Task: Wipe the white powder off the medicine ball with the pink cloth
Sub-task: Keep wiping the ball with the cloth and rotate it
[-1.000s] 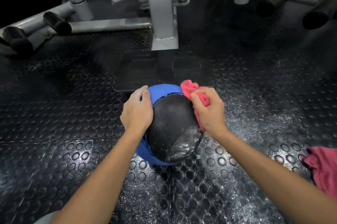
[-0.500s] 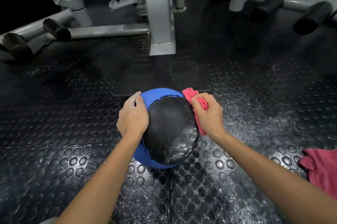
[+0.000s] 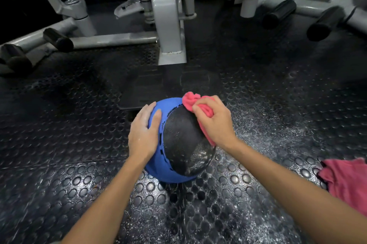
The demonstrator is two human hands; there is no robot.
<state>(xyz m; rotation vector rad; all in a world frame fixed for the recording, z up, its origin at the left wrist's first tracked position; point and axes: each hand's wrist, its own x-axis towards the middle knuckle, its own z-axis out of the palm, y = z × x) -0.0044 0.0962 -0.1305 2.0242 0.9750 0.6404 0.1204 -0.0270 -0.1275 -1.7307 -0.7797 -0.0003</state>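
Medicine ball [image 3: 178,140] sat on studded floor mat [image 3: 59,144]. Right hand [image 3: 215,122], fingers closed on bunched pink cloth [image 3: 191,100], had slid up toward ball's top vs 1 s ago; left hand [image 3: 143,134] lay flat, open, bracing blue side. White powder [image 3: 200,160] remained low on black panel, so wiping prob. unfinished.

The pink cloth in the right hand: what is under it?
Under the pink cloth is the upper right side of the medicine ball. The right hand presses it there. Whether powder remains beneath the cloth cannot be seen; it is covered.
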